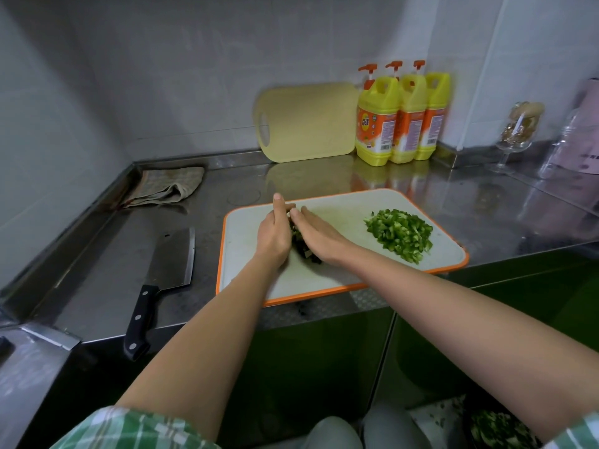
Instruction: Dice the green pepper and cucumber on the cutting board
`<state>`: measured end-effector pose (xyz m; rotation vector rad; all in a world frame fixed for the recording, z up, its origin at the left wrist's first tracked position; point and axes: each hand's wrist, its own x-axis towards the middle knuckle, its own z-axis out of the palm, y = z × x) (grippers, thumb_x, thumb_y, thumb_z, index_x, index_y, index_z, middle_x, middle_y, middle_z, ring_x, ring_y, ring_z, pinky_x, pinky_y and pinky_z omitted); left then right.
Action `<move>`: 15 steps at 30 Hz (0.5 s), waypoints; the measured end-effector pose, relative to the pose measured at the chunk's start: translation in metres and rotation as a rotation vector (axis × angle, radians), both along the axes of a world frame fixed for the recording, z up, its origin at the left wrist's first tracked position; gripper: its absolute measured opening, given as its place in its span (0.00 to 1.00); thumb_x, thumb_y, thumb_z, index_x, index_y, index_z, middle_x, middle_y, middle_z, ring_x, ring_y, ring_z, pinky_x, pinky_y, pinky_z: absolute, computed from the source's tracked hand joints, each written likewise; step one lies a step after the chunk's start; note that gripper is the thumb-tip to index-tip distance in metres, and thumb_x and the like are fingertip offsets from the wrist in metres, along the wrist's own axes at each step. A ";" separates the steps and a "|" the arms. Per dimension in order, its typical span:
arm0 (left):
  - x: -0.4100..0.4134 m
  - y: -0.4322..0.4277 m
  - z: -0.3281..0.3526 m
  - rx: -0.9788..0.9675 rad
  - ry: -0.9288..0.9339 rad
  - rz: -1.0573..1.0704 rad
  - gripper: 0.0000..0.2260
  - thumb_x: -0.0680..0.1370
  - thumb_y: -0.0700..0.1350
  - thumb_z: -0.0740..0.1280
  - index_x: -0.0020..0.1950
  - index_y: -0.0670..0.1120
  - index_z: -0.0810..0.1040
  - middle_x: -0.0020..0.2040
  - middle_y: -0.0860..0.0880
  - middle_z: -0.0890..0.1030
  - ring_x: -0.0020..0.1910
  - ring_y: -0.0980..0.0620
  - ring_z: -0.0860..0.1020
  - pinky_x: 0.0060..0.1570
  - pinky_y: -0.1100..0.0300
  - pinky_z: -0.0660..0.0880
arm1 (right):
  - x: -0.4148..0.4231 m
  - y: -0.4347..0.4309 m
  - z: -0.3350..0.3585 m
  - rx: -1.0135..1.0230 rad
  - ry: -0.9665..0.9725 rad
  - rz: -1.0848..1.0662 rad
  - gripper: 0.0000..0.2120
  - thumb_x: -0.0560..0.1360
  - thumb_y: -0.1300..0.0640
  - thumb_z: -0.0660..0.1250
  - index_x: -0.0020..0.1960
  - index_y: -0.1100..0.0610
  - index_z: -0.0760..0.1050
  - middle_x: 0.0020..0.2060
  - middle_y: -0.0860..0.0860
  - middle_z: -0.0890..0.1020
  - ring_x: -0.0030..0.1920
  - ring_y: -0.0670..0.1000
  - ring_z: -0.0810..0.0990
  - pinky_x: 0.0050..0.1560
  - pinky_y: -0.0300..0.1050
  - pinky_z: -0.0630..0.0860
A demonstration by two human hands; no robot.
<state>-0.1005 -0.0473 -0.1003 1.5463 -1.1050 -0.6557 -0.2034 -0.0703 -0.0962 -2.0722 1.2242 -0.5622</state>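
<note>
A white cutting board (327, 280) with an orange rim lies on the steel counter. A heap of diced green pepper (399, 234) sits on its right part. On the board's left part, my left hand (275, 231) and my right hand (316, 234) stand on edge with straight fingers, pressing from both sides on a small pile of diced cucumber (299, 243). The pile shows only in the gap between my palms; most of it is hidden. Neither hand holds the cleaver (162, 280), which lies on the counter left of the board, black handle toward me.
A folded cloth (163, 187) lies at the back left of the steel counter (97, 254). A pale yellow board (308, 121) leans on the wall beside three yellow detergent bottles (402, 118). A stemmed glass (515, 137) and clear jars stand at the far right.
</note>
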 end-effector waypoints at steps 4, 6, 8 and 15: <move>-0.001 -0.007 0.006 -0.068 -0.310 0.023 0.17 0.84 0.51 0.53 0.56 0.45 0.80 0.56 0.44 0.80 0.57 0.45 0.75 0.52 0.57 0.67 | -0.022 -0.005 0.027 -0.102 -0.081 -0.059 0.27 0.84 0.45 0.45 0.76 0.60 0.61 0.75 0.56 0.63 0.76 0.55 0.60 0.74 0.46 0.55; -0.005 -0.016 0.010 -0.133 -0.492 0.045 0.11 0.81 0.46 0.61 0.53 0.45 0.82 0.53 0.45 0.82 0.54 0.45 0.77 0.50 0.55 0.70 | -0.044 -0.018 0.037 -0.187 -0.040 -0.140 0.22 0.84 0.50 0.51 0.71 0.62 0.69 0.69 0.59 0.72 0.70 0.58 0.69 0.67 0.47 0.64; -0.017 -0.026 0.017 -0.146 -0.571 0.003 0.09 0.77 0.43 0.64 0.51 0.45 0.84 0.50 0.47 0.84 0.51 0.46 0.79 0.49 0.56 0.72 | -0.066 -0.039 0.039 -0.237 0.064 -0.213 0.17 0.82 0.53 0.58 0.63 0.62 0.76 0.61 0.59 0.79 0.62 0.60 0.76 0.60 0.49 0.72; -0.070 -0.071 0.025 -0.020 -0.869 -0.359 0.13 0.78 0.43 0.65 0.62 0.46 0.80 0.59 0.47 0.82 0.58 0.46 0.77 0.57 0.56 0.72 | -0.129 -0.082 0.029 -0.146 0.222 -0.386 0.16 0.81 0.57 0.56 0.54 0.66 0.79 0.55 0.64 0.80 0.56 0.62 0.78 0.46 0.47 0.69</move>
